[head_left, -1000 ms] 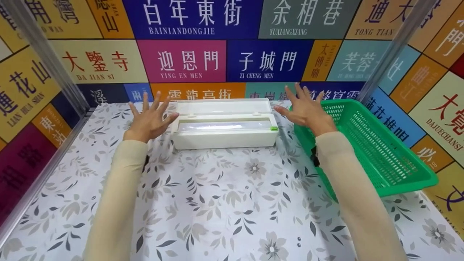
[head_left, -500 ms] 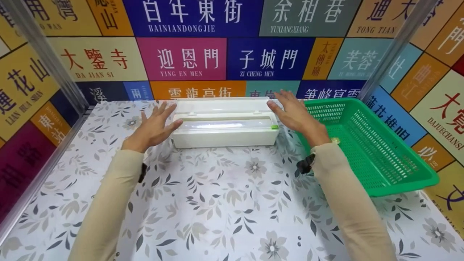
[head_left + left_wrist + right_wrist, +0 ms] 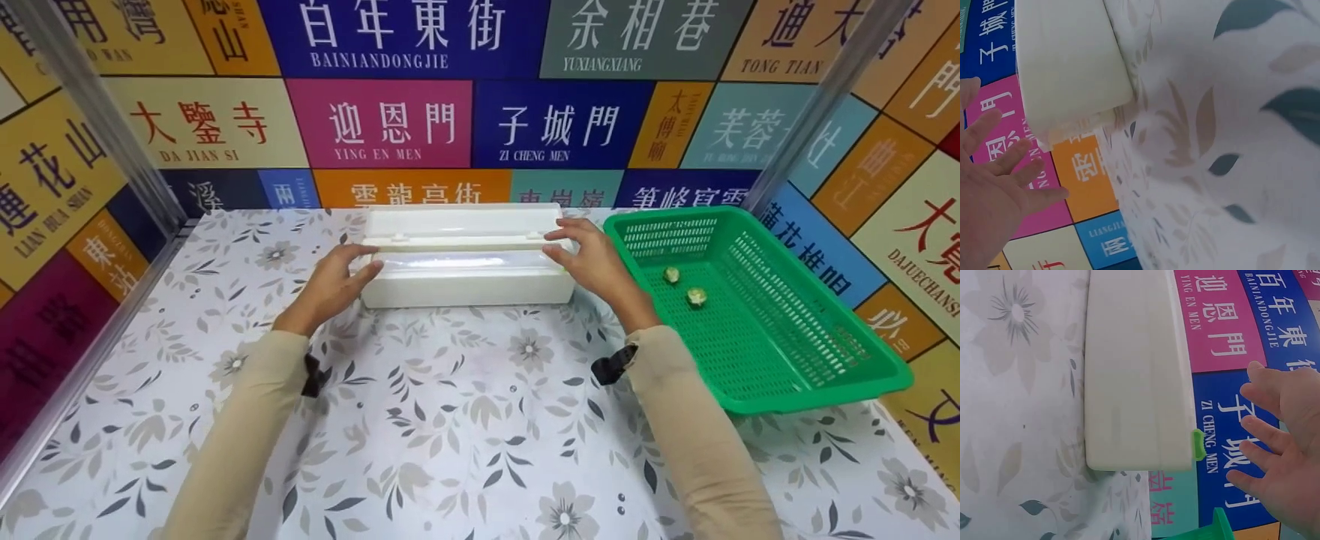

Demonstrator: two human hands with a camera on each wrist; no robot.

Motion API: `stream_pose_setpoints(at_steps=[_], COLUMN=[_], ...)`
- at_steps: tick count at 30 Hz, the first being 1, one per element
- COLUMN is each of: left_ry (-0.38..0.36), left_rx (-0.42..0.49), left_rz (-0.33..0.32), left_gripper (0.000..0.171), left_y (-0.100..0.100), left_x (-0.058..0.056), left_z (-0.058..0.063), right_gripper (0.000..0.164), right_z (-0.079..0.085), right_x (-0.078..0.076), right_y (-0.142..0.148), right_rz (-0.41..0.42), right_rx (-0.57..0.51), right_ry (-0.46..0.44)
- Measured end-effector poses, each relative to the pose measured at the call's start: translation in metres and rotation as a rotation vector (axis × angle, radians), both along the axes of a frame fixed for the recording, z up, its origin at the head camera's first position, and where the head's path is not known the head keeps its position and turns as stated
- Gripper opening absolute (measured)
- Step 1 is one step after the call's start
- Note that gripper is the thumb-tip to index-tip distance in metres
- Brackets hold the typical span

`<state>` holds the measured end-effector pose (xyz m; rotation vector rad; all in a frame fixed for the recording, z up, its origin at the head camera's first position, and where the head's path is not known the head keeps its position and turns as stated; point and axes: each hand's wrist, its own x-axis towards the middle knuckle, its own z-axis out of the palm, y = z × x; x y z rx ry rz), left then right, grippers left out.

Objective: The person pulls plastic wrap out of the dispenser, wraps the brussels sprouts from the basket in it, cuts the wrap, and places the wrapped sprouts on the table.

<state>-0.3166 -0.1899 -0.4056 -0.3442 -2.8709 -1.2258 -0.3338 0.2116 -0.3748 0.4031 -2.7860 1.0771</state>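
Note:
A long white cling film dispenser box (image 3: pixel 469 289) stands at the back middle of the table, its lid (image 3: pixel 463 220) tipped back and clear film showing inside. My left hand (image 3: pixel 328 289) is at its left end, thumb and forefinger right at the top edge. At the right end my right hand (image 3: pixel 598 264) has its fingertips over the corner near the lid hinge. In the left wrist view, the left fingers (image 3: pixel 1008 160) are spread beside the box. A green slider (image 3: pixel 1198 444) sticks out at the box's edge in the right wrist view, near the spread right fingers (image 3: pixel 1264 439).
A green perforated basket (image 3: pixel 795 401) stands at the right, holding two small round yellow-green pieces (image 3: pixel 696 297). White cloth with a leaf print (image 3: pixel 450 420) covers the table. Behind it rises a wall of coloured sign panels (image 3: pixel 379 124), with clear upright posts at the corners.
Both hands have come down and inward from above the box's ends, their spread fingers drawing closer to the top edge. The box has stayed in place. The pieces in the basket have come into sight.

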Motion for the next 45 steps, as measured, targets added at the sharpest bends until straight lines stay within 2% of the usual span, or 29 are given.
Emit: stream_pose_setpoints(at_steps=[7, 12, 18, 23, 27, 31, 35, 38, 43, 45], left_ry=[-0.060, -0.048, -0.003, -0.001, 0.015, 0.038, 0.054, 0.037, -0.074, -0.096], left_rx=[0.092, 0.121, 0.076, 0.064, 0.058, 0.037, 0.017, 0.005, 0.003, -0.016], left_rz=[0.063, 0.073, 0.088, 0.099, 0.101, 0.106, 0.096, 0.097, 0.131, 0.130], left_gripper=[0.037, 0.033, 0.029, 0.028, 0.028, 0.026, 0.025, 0.025, 0.025, 0.024], left_y=[0.006, 0.007, 0.008, 0.008, 0.008, 0.009, 0.010, 0.010, 0.011, 0.014], left_x=[-0.002, -0.003, -0.007, -0.008, -0.009, -0.011, -0.013, -0.014, -0.018, -0.021], left_z=[-0.007, -0.009, -0.013, -0.013, -0.010, -0.007, -0.002, 0.001, 0.005, 0.007], right_gripper=[0.034, 0.035, 0.032, 0.027, 0.026, 0.027, 0.023, 0.019, 0.018, 0.018], right_z=[-0.011, -0.021, -0.028, -0.030, -0.028, -0.026, -0.024, -0.022, -0.020, -0.020], right_x=[-0.001, -0.004, -0.007, -0.007, -0.008, -0.009, -0.010, -0.011, -0.011, -0.012], right_y=[-0.001, -0.001, 0.002, 0.001, 0.001, 0.000, -0.002, -0.003, -0.006, -0.005], right_rz=[-0.025, -0.027, -0.021, -0.002, 0.003, 0.003, 0.001, -0.009, -0.015, -0.013], right_rx=[-0.048, -0.027, 0.076, 0.140, 0.157, 0.158, 0.177, 0.184, 0.185, 0.200], right_ry=[0.022, 0.040, 0.020, 0.016, 0.026, -0.005, 0.012, 0.018, -0.009, -0.015])
